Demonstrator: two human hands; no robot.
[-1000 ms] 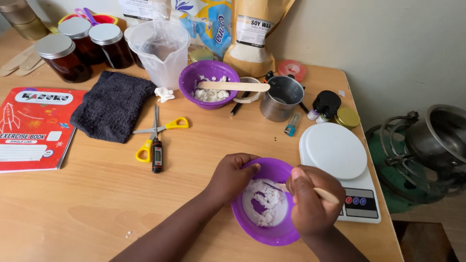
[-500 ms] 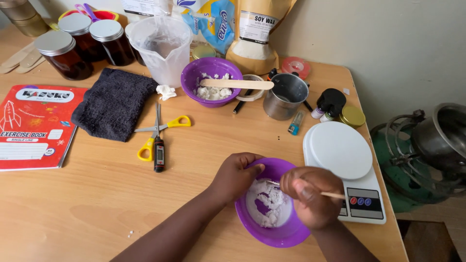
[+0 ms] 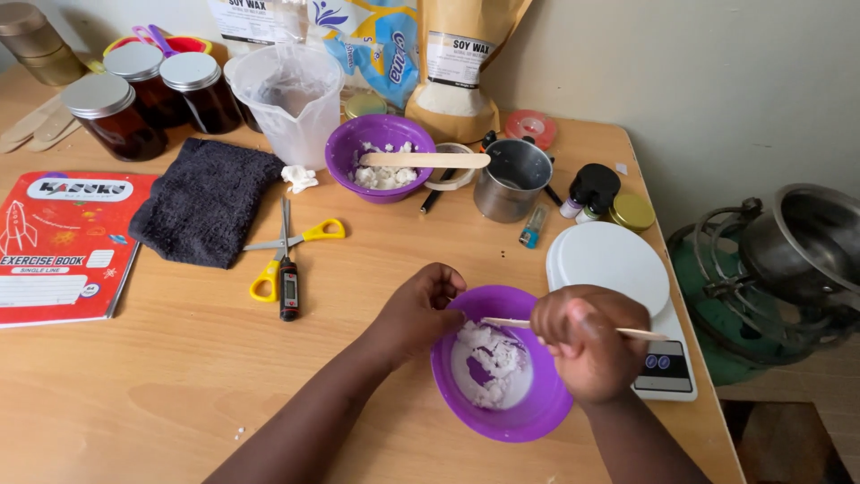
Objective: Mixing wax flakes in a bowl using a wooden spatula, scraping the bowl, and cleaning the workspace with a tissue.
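A purple bowl (image 3: 502,394) with lumps of white waxy stuff (image 3: 491,357) in it is seen near the front right edge of the wooden table (image 3: 179,385). Its left rim is gripped by the left hand (image 3: 419,309), whose fingers are curled over the edge. A thin wooden stick (image 3: 573,328) is pinched in the closed fingers of the right hand (image 3: 587,341), which is held above the bowl's right side; the stick is laid almost level, with one end over the white lumps.

Just right of the bowl, a white kitchen scale (image 3: 618,287) with a round plate is set. Farther back, a second purple bowl (image 3: 381,157) of white flakes is bridged by a flat wooden spatula (image 3: 423,160), and a small metal pot (image 3: 512,179) is placed beside it. Toward the left, yellow-handled scissors (image 3: 287,251) and a black probe thermometer (image 3: 288,289) are laid next to a dark folded cloth (image 3: 206,202). A red exercise book (image 3: 58,242) is found at the left edge, with dark lidded jars (image 3: 134,94) behind it.
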